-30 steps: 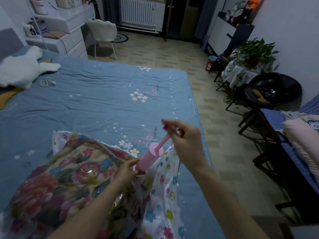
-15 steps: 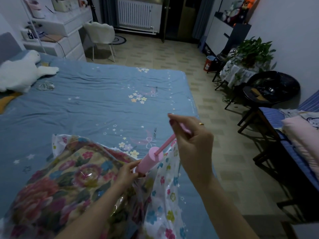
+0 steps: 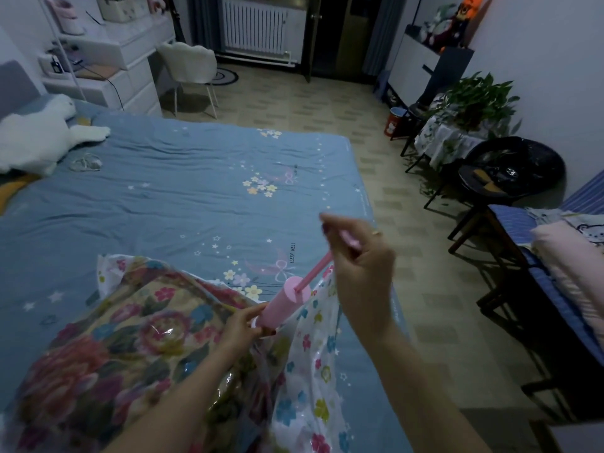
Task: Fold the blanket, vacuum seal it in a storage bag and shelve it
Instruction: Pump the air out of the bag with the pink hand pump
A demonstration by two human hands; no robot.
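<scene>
A flowered blanket [image 3: 98,348] lies folded inside a clear storage bag [image 3: 310,380] printed with small flowers, on the near part of the blue bed [image 3: 170,197]. A pink hand pump [image 3: 284,305] stands tilted on the bag. My left hand [image 3: 243,328] grips the bottom of the pump's barrel against the bag. My right hand [image 3: 359,266] holds the pump's handle, with the thin pink rod [image 3: 313,273] pulled out of the barrel. The bag's valve is hidden under the pump.
A white plush toy [image 3: 36,142] lies at the head of the bed, a coiled cable [image 3: 86,164] beside it. Right of the bed run tiled floor [image 3: 327,109], a black round chair [image 3: 513,171], a plant table [image 3: 457,132] and a bench with folded bedding [image 3: 568,256].
My right hand has drawn the pump handle up and to the right, so more of the rod shows. The left hand stays at the barrel's base.
</scene>
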